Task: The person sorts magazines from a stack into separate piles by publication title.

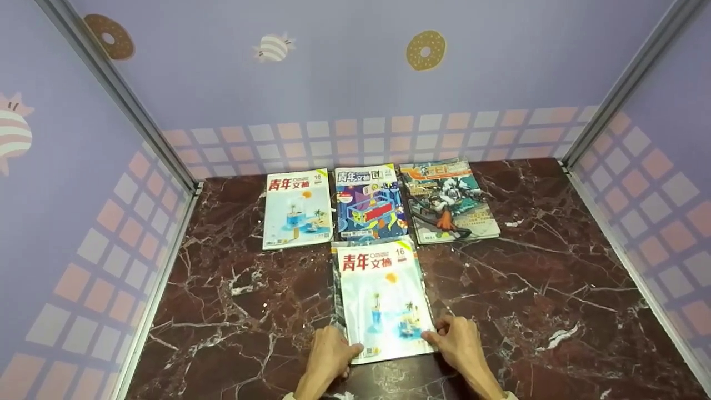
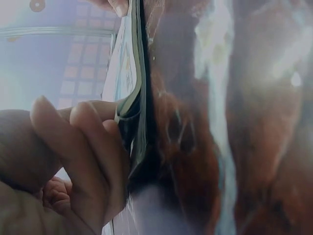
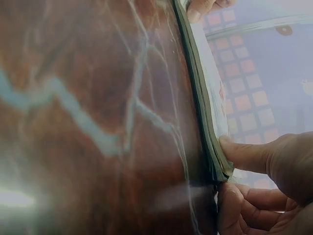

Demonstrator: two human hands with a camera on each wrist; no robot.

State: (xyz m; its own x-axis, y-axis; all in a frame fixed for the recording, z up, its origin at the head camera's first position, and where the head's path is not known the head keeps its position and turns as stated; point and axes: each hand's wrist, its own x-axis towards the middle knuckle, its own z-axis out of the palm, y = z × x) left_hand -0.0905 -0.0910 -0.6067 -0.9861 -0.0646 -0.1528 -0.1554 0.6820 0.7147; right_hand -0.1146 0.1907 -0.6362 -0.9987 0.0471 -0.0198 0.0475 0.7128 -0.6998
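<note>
A white magazine (image 1: pixel 386 300) with red title characters and the number 16 lies on top of another magazine (image 1: pixel 338 289), whose dark edge shows along the left side and top. My left hand (image 1: pixel 330 350) grips the near left corner, thumb on the cover. The right hand (image 1: pixel 458 341) pinches the right edge close to the near corner, thumb above and fingers below. From the right wrist view, the layered page edges (image 3: pixel 200 103) show between thumb and fingers. In the left wrist view the pages (image 2: pixel 139 98) bend near the fingers.
Behind the pile, three magazines lie in a row: a white one (image 1: pixel 297 208) at left, a blue colourful one (image 1: pixel 371 205) in the middle, a greenish one (image 1: pixel 450 203) at right. All lie on a dark red marbled surface (image 1: pixel 250 311). Purple patterned walls (image 1: pixel 355 83) enclose it.
</note>
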